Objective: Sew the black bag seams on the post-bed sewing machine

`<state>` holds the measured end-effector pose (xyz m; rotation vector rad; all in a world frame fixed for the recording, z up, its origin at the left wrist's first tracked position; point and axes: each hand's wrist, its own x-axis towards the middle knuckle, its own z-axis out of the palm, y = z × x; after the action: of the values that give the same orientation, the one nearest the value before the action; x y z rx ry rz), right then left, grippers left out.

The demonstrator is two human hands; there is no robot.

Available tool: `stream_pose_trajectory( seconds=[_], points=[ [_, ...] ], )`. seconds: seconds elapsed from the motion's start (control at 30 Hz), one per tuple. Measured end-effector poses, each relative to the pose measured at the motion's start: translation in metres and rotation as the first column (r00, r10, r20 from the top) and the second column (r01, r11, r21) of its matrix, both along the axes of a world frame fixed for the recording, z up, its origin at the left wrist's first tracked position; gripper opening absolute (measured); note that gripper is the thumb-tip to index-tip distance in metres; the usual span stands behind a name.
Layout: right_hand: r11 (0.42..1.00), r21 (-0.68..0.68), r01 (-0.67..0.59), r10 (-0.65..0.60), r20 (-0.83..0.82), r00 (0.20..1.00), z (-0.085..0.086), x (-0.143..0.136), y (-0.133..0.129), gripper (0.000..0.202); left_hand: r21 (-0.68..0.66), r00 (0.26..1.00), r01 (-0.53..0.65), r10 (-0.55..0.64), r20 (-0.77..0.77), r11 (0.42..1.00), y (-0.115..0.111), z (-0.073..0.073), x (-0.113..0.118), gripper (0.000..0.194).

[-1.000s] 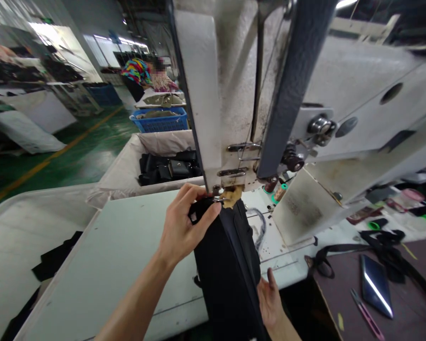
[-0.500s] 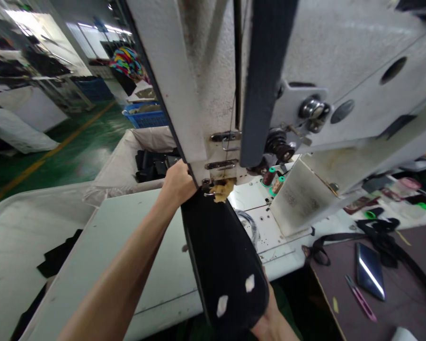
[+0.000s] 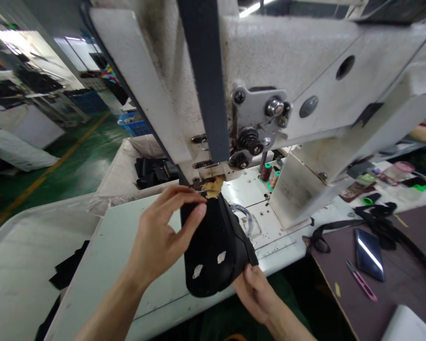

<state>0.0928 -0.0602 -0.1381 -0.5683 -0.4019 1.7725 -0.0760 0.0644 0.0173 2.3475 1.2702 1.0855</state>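
A black fabric piece [image 3: 213, 237], like a bag part with a rounded end and two pale patches, sits under the head of a white sewing machine [image 3: 326, 61]. My left hand [image 3: 166, 227] is beside the needle area, thumb and fingertips brought together in a pinch over the black piece's upper part. Whatever lies between those fingertips is too small to make out. Under the lower right edge of the black piece, my right hand [image 3: 253, 289] grips it, thumb on the near side. A tan scrap [image 3: 213, 187] hangs at the presser foot, close to my left fingertips.
Thread spools [image 3: 266, 172] stand behind the machine arm. To the right, a brown surface holds a phone [image 3: 369, 254], pink thread snips [image 3: 361, 280] and black straps [image 3: 326, 241]. A cloth-lined bin [image 3: 110, 177] with black pieces is beyond the table on the left.
My left hand has come back from the far left side of the black piece to a pinch near the needle. The piece has turned, its near end shifting left and away; my right hand now shows more.
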Motion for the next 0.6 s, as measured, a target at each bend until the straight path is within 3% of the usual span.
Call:
stream_pose_trajectory(
  seconds=[0.07,0.13,0.17,0.2,0.23,0.27,0.3,0.37,0.5,0.6],
  points=[
    [0.978,0.063,-0.197,0.179,0.221,0.959,0.005,0.023,-0.011,0.039,-0.031,0.986,0.127,-0.130,-0.100,0.991,-0.023,0.003,-0.002,0.019],
    [0.890,0.032,-0.454,0.402,0.414,0.817,0.019,0.051,-0.016,0.035,-0.040,0.972,0.174,-0.178,-0.151,0.984,-0.037,0.003,-0.002,0.024],
    [0.875,0.000,-0.485,0.422,0.491,0.762,0.030,0.064,-0.016,0.036,-0.037,0.972,0.174,-0.178,-0.154,0.984,-0.041,0.002,-0.003,0.025],
    [0.916,0.007,-0.400,0.319,0.592,0.740,0.042,0.074,-0.013,0.036,-0.033,0.974,0.170,-0.173,-0.148,0.985,-0.044,0.001,-0.003,0.025],
    [0.964,0.077,-0.253,0.123,0.714,0.689,0.055,0.082,-0.007,0.031,-0.030,0.976,0.166,-0.168,-0.139,0.986,-0.046,0.001,-0.002,0.025],
    [0.969,0.224,-0.106,-0.124,0.811,0.572,0.068,0.086,0.002,0.022,-0.027,0.977,0.165,-0.167,-0.130,0.986,-0.048,0.000,-0.002,0.025],
    [0.920,0.390,-0.030,-0.341,0.838,0.426,0.079,0.086,0.011,0.014,-0.023,0.979,0.163,-0.165,-0.122,0.986,-0.049,0.000,-0.002,0.024],
    [0.788,0.607,-0.105,-0.576,0.786,0.226,0.095,0.080,0.033,0.025,-0.016,0.980,0.159,-0.160,-0.114,0.987,-0.053,0.001,-0.001,0.023],
    [0.612,0.721,-0.324,-0.727,0.675,0.128,0.098,0.063,0.060,0.035,-0.007,0.986,0.128,-0.128,-0.107,0.992,-0.058,0.004,-0.002,0.017],
    [0.552,0.755,-0.352,-0.762,0.629,0.155,0.094,0.057,0.063,0.022,0.005,0.987,0.113,-0.112,-0.113,0.994,-0.056,0.006,0.002,0.015]
  ],
)
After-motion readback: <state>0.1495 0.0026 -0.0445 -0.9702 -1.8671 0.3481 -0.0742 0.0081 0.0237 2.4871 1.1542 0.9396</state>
